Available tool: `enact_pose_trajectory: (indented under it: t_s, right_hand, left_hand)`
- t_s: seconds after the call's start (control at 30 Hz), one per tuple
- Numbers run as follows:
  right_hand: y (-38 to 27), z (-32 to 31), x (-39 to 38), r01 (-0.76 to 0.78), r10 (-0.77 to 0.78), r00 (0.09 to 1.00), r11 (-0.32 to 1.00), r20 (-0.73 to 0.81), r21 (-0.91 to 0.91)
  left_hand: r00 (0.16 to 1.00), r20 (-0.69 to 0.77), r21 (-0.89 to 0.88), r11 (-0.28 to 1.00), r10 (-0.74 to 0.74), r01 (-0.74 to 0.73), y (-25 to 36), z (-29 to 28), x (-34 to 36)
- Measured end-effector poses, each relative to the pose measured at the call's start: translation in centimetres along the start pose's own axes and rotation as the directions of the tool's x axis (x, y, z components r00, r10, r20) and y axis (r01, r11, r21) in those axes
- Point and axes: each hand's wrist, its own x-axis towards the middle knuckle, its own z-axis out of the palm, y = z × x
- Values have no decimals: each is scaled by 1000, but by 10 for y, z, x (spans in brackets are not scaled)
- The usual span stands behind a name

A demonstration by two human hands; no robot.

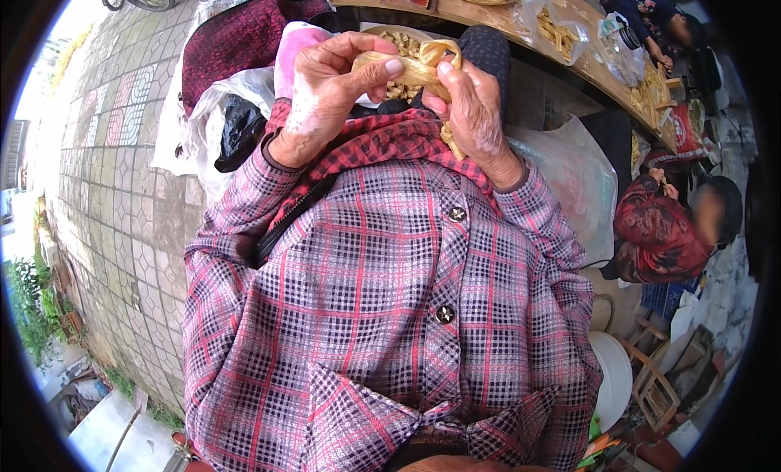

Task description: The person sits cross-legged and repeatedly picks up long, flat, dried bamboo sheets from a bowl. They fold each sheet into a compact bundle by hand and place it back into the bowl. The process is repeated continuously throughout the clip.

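Note:
Between my two hands stretches a soft, yellow-tan strip (416,72) that looks like tofu skin, with a loop bent up at its right end. My left hand (319,93) pinches its left part between thumb and fingers. With thumb and forefinger, my right hand (474,110) grips the looped end, and a loose tail hangs below that hand. Under the strip, on my lap, sits a round container of small knotted tan pieces (400,42), partly hidden by my hands.
A long wooden table (480,15) runs ahead and to the right, bearing a clear bag of tan strips (557,37). Two other people sit at the right, one in a red patterned jacket (663,228). Paving (122,187) lies to the left, beside white and black plastic bags (240,130).

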Motion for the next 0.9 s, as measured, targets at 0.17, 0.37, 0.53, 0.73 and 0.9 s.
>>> enact_pose_trajectory:
  t_s: [0.17,0.37,0.53,0.73,0.9]
  right_hand:
    - [0,5,0,33,-31,999,990,13,-140]
    - [-3,10,-6,111,-103,994,963,43,-246]
    - [5,8,1,264,-219,963,893,159,-365]
    - [10,6,-2,265,-226,962,900,152,-346]
    - [7,6,1,489,-408,871,762,273,-424]
  left_hand:
    - [998,0,-240,969,-64,62,-4,0,7]
    - [998,-54,-144,989,-36,28,-11,5,5]
    - [996,-21,-47,995,-86,85,-13,2,5]
    - [992,104,12,998,65,-66,-3,8,-6]
    - [977,150,210,961,152,-182,-1,16,-7]
